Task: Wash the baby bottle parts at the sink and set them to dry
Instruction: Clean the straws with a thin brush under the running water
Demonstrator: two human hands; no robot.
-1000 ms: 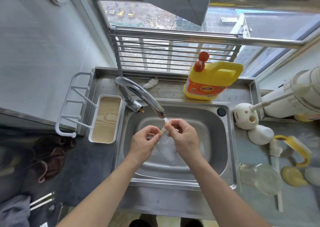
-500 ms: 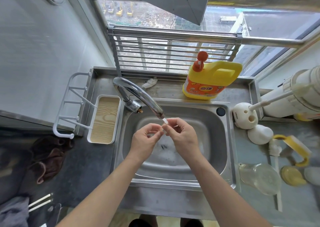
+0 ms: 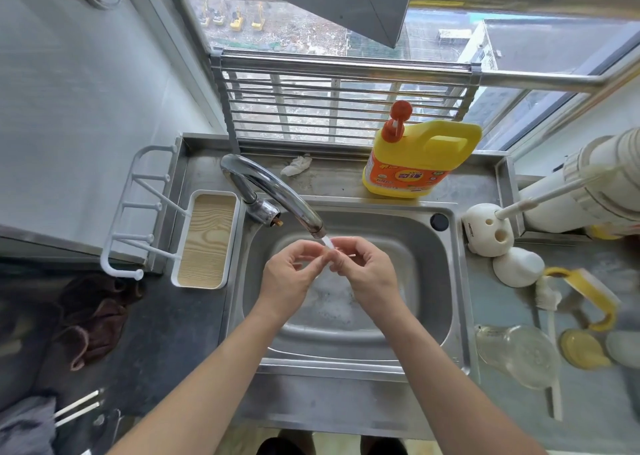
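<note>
Above the stainless steel sink (image 3: 458, 281), the left hand (image 3: 291, 278) and right hand (image 3: 367, 274) both clamp their fingers on a thin translucent white straw (image 3: 328, 243), held just under the curved chrome tap (image 3: 277, 194).

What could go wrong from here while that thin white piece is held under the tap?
1. The thin white straw is pinched only by the fingertips of the left hand and right hand below the faucet. It could slip into the sink, where suds hide the bottom.
2. The clear bottle lies on its side by the sink's right rim; a passing elbow might roll it.
</note>
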